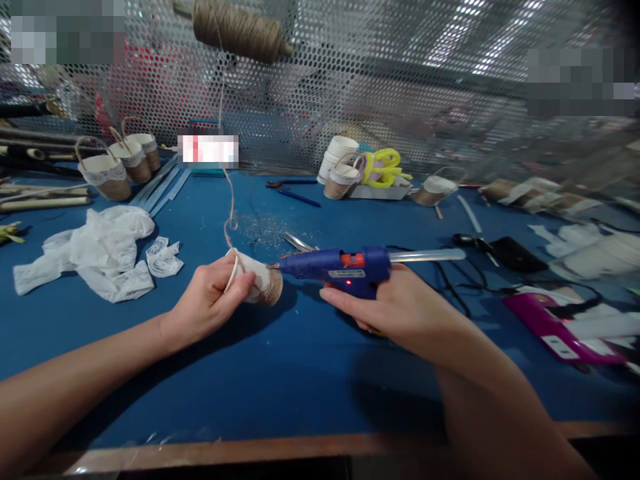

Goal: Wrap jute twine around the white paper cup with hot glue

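My left hand is closed around a white paper cup lying on its side in the air, its base turned right. Twine is wound around the base end, and a loose strand runs up from the rim to a spool. In my right hand is a blue hot glue gun, with its red light lit and a clear glue stick out the back. Its nozzle is at the edge of the wound twine; whether it touches is unclear.
White lace lies at left. Finished-looking twine-wrapped cups stand behind it. Pliers and scissors lie mid-table. Stacked cups stand at the back. At right are black cables and a magenta case.
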The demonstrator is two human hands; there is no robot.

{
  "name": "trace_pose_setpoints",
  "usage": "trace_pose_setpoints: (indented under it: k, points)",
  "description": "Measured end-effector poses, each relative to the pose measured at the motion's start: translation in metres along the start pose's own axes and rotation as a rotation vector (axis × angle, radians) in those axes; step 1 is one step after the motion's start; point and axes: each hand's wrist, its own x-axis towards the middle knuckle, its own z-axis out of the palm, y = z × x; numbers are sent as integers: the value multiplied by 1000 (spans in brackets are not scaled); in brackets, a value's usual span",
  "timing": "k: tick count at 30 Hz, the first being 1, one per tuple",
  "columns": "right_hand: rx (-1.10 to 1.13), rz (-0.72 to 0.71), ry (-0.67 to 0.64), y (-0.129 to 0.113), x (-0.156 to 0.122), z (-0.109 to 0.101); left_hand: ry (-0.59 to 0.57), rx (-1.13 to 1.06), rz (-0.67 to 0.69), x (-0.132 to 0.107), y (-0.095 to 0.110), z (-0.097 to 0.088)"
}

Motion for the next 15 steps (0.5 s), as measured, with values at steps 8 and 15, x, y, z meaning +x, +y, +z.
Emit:
trace_pose_setpoints:
  k: [8, 15]
  points:
    - [20, -48, 1, -3, 0, 1, 4, -3, -107, 1, 1, 0]
    - [-9, -113, 20, -2, -4, 2, 27, -95, -270, 1, 0, 1]
